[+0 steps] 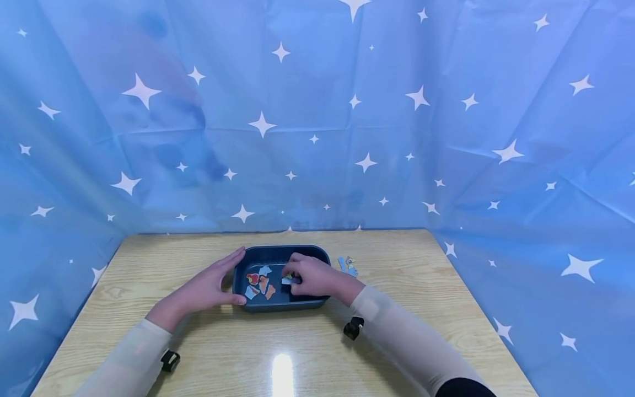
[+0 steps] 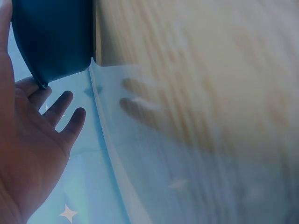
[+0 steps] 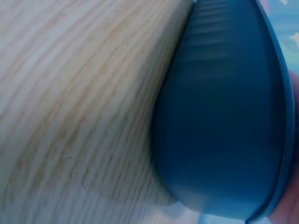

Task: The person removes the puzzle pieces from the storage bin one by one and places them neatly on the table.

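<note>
A dark blue rectangular tub [image 1: 285, 306] stands on the table with several printed puzzle pieces [image 1: 264, 284] lying loose in its left half, in red, orange and light blue. At its left end my left hand [image 1: 210, 284] is spread, thumb at the front corner and fingertips at the back corner. The left wrist view shows fingertips [image 2: 42, 93] touching the tub's rim, the other fingers apart from it. My right hand [image 1: 315, 274] reaches over the right side and pinches a light blue and yellow puzzle piece [image 1: 286, 280] inside the tub. In the right wrist view the tub wall [image 3: 219, 121] hides most of this hand.
More puzzle pieces [image 1: 349, 267] lie in a small cluster on the wooden table [image 1: 397, 309], just right of the tub. A blue curtain with white stars [image 1: 317, 110] hangs behind the table's back edge and along both sides.
</note>
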Demonstrator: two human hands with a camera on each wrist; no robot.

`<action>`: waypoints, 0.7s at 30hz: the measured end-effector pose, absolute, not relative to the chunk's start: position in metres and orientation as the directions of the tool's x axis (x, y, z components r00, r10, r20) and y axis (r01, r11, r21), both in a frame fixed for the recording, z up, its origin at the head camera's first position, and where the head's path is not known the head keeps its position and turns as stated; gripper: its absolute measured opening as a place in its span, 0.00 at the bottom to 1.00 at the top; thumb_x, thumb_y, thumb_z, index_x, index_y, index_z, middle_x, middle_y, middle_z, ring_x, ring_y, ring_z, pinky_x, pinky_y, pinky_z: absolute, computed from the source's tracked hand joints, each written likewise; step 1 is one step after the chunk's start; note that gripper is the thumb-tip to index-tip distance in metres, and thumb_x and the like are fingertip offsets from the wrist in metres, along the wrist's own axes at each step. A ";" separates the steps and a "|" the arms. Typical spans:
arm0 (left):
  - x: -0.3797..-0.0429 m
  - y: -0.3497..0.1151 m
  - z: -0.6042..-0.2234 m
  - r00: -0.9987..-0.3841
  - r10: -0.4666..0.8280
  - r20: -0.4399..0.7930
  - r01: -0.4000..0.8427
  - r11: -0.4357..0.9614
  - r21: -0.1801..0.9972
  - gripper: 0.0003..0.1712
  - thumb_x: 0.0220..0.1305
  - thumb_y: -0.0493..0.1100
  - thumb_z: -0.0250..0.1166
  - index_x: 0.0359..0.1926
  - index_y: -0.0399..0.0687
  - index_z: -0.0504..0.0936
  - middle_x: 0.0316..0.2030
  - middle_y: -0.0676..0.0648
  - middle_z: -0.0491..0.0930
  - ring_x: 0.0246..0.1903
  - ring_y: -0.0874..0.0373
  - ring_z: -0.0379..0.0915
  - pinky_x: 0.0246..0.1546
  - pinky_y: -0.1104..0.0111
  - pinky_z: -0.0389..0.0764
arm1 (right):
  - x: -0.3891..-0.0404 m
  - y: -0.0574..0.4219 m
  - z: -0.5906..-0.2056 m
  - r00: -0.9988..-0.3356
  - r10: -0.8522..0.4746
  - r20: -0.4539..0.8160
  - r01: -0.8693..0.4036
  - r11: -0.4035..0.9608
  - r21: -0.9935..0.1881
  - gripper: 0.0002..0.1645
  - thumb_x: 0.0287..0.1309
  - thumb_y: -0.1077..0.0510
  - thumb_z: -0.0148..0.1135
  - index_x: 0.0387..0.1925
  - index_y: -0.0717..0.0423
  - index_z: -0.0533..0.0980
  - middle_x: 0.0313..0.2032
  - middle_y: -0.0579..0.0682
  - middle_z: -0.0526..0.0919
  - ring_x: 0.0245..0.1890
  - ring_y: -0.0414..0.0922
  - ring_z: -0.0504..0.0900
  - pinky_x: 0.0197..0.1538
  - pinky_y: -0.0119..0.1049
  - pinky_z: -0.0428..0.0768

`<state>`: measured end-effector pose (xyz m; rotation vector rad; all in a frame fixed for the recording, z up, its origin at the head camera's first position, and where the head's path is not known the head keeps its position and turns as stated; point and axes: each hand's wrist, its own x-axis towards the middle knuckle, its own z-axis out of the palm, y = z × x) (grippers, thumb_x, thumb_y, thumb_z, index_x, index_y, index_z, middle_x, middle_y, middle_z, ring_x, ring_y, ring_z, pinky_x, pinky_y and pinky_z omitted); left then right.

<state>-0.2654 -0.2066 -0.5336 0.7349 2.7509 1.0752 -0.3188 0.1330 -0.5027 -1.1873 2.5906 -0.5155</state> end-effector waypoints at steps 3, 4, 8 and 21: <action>-0.265 -0.207 -0.534 -0.877 0.473 0.082 0.404 0.636 0.657 0.73 0.60 0.69 0.82 0.91 0.48 0.50 0.89 0.41 0.46 0.85 0.30 0.44 0.79 0.31 0.58 | -0.317 0.136 -0.498 -0.658 -0.753 -0.029 -0.668 0.601 -0.438 0.21 0.72 0.57 0.64 0.63 0.48 0.86 0.50 0.41 0.75 0.35 0.38 0.74 0.39 0.36 0.75; -0.265 -0.207 -0.534 -0.877 0.473 0.082 0.404 0.637 0.657 0.73 0.60 0.69 0.82 0.91 0.48 0.50 0.89 0.41 0.46 0.85 0.30 0.44 0.79 0.31 0.58 | -0.317 0.138 -0.497 -0.663 -0.749 -0.014 -0.668 0.600 -0.441 0.22 0.72 0.57 0.63 0.64 0.49 0.86 0.49 0.41 0.75 0.35 0.39 0.75 0.39 0.37 0.76; -0.266 -0.208 -0.534 -0.877 0.473 0.083 0.405 0.637 0.656 0.73 0.59 0.71 0.81 0.91 0.48 0.50 0.89 0.41 0.46 0.85 0.30 0.44 0.79 0.31 0.58 | -0.318 0.145 -0.493 -0.685 -0.728 0.034 -0.663 0.603 -0.444 0.22 0.72 0.59 0.61 0.65 0.52 0.85 0.51 0.43 0.76 0.38 0.39 0.76 0.42 0.38 0.77; -0.265 -0.207 -0.532 -0.878 0.470 0.089 0.403 0.627 0.667 0.73 0.60 0.69 0.82 0.90 0.44 0.51 0.89 0.40 0.47 0.85 0.30 0.45 0.79 0.31 0.58 | -0.320 0.181 -0.478 -0.774 -0.615 0.154 -0.603 0.639 -0.478 0.23 0.69 0.62 0.63 0.64 0.57 0.85 0.50 0.45 0.75 0.41 0.45 0.76 0.38 0.41 0.76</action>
